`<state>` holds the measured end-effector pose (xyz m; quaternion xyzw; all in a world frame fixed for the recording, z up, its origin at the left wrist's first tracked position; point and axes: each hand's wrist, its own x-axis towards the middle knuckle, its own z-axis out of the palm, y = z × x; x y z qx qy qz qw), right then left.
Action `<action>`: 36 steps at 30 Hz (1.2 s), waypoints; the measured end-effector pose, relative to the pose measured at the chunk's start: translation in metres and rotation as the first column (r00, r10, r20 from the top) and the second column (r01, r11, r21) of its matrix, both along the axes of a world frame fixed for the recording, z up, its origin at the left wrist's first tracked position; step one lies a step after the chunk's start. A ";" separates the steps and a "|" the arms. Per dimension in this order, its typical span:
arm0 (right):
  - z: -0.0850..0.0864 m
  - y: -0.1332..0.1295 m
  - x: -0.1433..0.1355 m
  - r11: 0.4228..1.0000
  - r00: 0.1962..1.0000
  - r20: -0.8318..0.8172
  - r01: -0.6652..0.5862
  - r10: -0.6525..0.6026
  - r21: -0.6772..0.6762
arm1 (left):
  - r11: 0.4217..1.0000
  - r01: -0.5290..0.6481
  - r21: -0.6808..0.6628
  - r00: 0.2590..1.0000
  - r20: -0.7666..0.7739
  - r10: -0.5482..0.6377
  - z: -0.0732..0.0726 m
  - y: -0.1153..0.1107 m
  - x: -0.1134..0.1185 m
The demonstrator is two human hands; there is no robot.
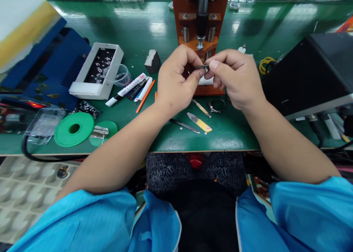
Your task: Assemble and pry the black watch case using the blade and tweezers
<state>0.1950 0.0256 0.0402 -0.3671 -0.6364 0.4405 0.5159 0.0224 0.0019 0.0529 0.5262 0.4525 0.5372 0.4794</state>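
Blue sleeves (91,219) bunch up closest to us, bare forearms reaching out over the green table (237,138), and out at the end of them it's all fingertip work. Left hand (178,84): fingers curled in, thumb and forefinger narrowed on a small dark piece (202,67). Right hand (239,77): closed up too, thumb and fingertips pinching the far end. So the piece sits between the two hands, up off the table, just in front of the orange press (193,5). Thin and slim, this one; too small to tell its exact shape. Looks light, probably stiff, maybe metal, and I'd guess it could twist out of a loose pinch if the surface is smooth. Best hold? By the edges near each end, gentle pressure, middle left free, in case it's delicate.

Moving outward, below the hands: a thin-bladed tool (190,127), a yellow-handled blade (203,125) and a black ring (217,112), all lying flat. Over to the left, an orange pen (146,96) and a white marker (129,87) lie at a slant, with a dark grey block (153,65) beyond. Farther out comes a white box (117,60) of tiny parts, and a green spool (62,130) near the table's front edge.
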 end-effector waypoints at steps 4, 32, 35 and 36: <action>-0.004 0.001 0.001 0.999 1.000 -0.014 0.010 -0.009 0.046 | 0.984 0.012 0.178 0.994 -0.109 0.008 -0.012 0.008 -0.003; -0.012 0.008 0.004 0.964 1.000 0.003 0.019 -0.020 0.267 | 0.880 -0.016 0.475 0.956 -0.251 0.152 -0.029 0.024 -0.006; -0.012 0.008 0.004 0.964 0.999 0.018 0.035 -0.041 0.263 | 0.888 0.002 0.459 0.959 -0.252 0.128 -0.030 0.025 -0.007; -0.013 0.008 0.004 0.965 0.999 0.016 0.043 -0.048 0.257 | 0.887 -0.003 0.462 0.958 -0.254 0.135 -0.030 0.025 -0.007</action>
